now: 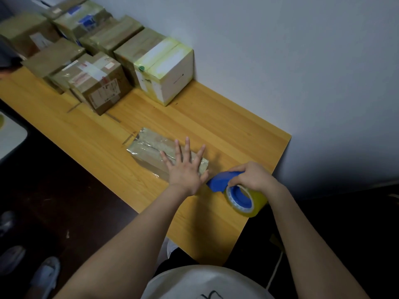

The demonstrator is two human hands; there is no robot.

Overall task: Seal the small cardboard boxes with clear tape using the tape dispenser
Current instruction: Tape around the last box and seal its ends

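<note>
a long wooden table (216, 124) runs along a pale wall, and at its far end a cluster of already taped boxes (101, 83) stands packed together, with a white box (170, 67) at the corner nearest the wall. well apart from them, near the table's front edge, lies the small cardboard box (149, 147) in hand: flat, glossy with tape, its long axis slanting from far left to near right, a seam running along that line. the left hand (185, 169) lies flat on the box's near end, fingers straight and spread, pressing it down without curling round it. the right hand (252, 175) grips the blue tape dispenser (220, 181), which sits just beside that same near end, its nose pointing at the box and roughly in line with the seam. the yellowish tape roll (248, 201) hangs behind on its hub. the right hand is the one placed to run tape away along the axis, judging by this.
</note>
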